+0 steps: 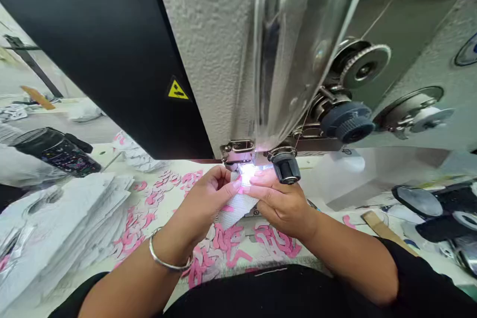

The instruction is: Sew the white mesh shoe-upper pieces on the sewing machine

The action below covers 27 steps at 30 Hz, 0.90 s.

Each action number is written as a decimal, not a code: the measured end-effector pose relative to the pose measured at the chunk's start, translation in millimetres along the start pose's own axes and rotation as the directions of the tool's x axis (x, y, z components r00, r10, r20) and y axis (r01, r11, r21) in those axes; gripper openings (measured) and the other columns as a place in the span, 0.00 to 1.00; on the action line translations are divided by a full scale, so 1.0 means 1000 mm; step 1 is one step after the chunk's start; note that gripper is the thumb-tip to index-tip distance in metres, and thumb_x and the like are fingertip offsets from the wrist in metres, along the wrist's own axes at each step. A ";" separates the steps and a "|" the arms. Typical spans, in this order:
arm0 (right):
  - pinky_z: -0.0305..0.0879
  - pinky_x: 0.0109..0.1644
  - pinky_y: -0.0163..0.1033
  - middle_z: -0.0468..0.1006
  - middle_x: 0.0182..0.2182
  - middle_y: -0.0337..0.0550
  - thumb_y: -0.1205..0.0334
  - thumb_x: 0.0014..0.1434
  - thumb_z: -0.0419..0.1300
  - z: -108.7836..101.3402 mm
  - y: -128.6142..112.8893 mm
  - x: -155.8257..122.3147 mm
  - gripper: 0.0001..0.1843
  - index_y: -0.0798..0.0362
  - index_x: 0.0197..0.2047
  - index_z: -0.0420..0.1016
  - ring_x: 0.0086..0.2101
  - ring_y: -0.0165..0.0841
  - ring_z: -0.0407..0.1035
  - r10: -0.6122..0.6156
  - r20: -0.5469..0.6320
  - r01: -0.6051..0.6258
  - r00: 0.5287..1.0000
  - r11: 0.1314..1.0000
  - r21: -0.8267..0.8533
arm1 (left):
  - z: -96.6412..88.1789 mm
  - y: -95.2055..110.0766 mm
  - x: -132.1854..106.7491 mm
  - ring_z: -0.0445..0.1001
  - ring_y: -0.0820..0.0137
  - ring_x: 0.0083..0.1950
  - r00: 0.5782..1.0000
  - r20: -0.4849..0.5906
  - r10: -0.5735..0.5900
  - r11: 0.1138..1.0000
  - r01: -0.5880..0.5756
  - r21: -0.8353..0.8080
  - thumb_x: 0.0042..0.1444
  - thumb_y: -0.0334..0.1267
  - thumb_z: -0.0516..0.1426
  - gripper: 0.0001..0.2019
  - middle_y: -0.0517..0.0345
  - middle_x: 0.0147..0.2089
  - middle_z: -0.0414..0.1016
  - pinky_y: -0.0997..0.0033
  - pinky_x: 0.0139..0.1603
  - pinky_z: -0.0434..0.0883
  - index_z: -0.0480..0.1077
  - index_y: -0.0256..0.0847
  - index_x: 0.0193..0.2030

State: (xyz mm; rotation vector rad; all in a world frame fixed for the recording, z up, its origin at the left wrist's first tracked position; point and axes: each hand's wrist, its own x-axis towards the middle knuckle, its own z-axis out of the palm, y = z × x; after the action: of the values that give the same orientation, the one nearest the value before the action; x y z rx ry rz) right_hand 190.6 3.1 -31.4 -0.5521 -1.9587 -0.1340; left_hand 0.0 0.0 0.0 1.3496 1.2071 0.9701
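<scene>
Under the sewing machine [208, 49] head, a bright lamp lights a small white textured fabric piece [234, 211] with pink bits on it. My left hand [210, 198] pinches the fabric's left side between thumb and fingers. From the right, my right hand [285, 203] has its fingers closed together on the same fabric, close to the needle area. Glare and my fingers hide the needle and the spot being stitched. Just above my right hand sits a black knob [286, 166]. Beneath and around the fabric lie many pink cut pieces [227, 238].
Stacked white fabric pieces [74, 213] lie at the left, with a dark patterned tumbler [55, 151] behind them. On the right are a wooden strip [387, 231] and black thread spools [447, 223]. The machine's dark cover [112, 59] overhangs the table.
</scene>
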 end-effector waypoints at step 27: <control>0.73 0.49 0.50 0.77 0.39 0.44 0.74 0.52 0.57 0.003 0.003 -0.009 0.24 0.49 0.52 0.68 0.44 0.40 0.73 0.006 0.005 -0.006 1.000 0.998 -0.058 | 0.003 -0.002 -0.007 0.64 0.76 0.29 0.994 -0.084 0.071 0.997 -0.073 -0.020 0.54 0.43 0.63 0.10 0.65 0.30 0.67 0.77 0.28 0.63 0.67 0.42 0.34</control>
State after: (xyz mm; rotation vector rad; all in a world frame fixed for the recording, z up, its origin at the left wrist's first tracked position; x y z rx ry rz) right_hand 192.6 4.2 -40.9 -0.5964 -1.9632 -0.1858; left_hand 1.8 -7.1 -1.7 1.3537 1.2126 1.0982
